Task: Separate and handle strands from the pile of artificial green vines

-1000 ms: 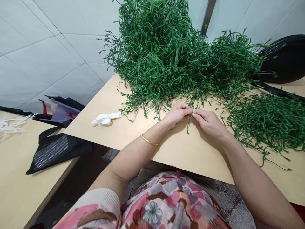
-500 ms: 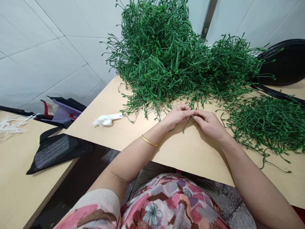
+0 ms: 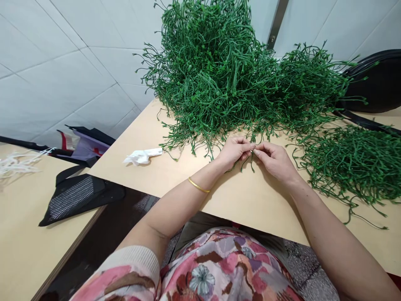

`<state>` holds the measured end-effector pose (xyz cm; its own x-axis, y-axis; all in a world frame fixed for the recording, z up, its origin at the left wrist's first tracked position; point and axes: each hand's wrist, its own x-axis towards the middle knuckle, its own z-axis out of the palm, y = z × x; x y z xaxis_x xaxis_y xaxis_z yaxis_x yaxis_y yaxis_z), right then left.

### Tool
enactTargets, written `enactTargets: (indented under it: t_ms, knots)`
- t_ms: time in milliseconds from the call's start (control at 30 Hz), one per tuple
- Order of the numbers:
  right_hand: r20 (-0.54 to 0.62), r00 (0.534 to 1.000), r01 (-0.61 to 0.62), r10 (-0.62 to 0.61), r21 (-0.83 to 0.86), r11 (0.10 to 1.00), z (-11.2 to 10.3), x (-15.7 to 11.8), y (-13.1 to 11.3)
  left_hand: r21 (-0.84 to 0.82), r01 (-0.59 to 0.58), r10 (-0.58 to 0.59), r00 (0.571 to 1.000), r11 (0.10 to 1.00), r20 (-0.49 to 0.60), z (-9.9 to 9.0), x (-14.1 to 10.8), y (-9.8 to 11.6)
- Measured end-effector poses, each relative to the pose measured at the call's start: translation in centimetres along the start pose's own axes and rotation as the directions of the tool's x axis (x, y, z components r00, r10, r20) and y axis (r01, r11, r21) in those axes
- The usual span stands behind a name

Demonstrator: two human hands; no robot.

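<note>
My left hand (image 3: 234, 151) and my right hand (image 3: 274, 161) meet fingertip to fingertip over the light wooden table (image 3: 232, 200). Both are pinched around a thin green plastic stem (image 3: 252, 162), whose ends hang below the fingers. The exact spot where they grip it is too small to make out. Right behind my hands rises a big tangled heap of green stems (image 3: 213, 79) with small forked tips. A lower, flatter pile of green stems (image 3: 354, 161) lies to the right of my right hand.
A crumpled white wrapper (image 3: 142, 156) lies left of my left forearm. Black mesh fabric (image 3: 73, 198) and white strips (image 3: 21, 163) rest on another table at the left. A round black object (image 3: 376, 83) stands at the back right, before a tiled wall (image 3: 94, 71).
The fingertips have shifted slightly, and another green stem end now hangs between my hands. The whole view has moved a little, with the surroundings shifted slightly to the right.
</note>
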<state>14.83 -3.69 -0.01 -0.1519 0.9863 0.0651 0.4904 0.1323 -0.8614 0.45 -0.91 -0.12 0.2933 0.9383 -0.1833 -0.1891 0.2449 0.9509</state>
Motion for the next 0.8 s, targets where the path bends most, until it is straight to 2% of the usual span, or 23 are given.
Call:
enactTargets:
  t_ms: [133, 267, 400, 600, 800]
  knots:
    - [-0.015, 0.998, -0.061, 0.062, 0.064, 0.996, 0.14, 0.12, 0.06, -0.041, -0.026, 0.027, 0.999, 0.999, 0.024, -0.01, 0.14, -0.37]
    - [0.050, 0.995, -0.092, 0.085, 0.171, 0.981, 0.15, 0.20, -0.09, -0.026, -0.052, 0.053, 0.996, 0.998, 0.071, 0.09, -0.01, -0.25]
    - [0.048, 0.995, -0.098, 0.090, 0.234, 0.967, 0.09, 0.19, 0.02, 0.013, -0.027, 0.026, 0.996, 1.000, 0.082, 0.17, -0.16, -0.03]
    - [0.032, 0.997, -0.079, 0.075, 0.182, 0.980, 0.13, 0.36, 0.35, 0.036, 0.005, -0.007, 0.999, 0.999, 0.049, 0.43, -0.25, -0.05]
    - [0.006, 1.000, -0.020, 0.020, -0.003, 1.000, 0.05, 0.18, -0.16, 0.038, -0.020, 0.021, 0.999, 0.999, -0.033, 0.79, -0.21, -0.23]
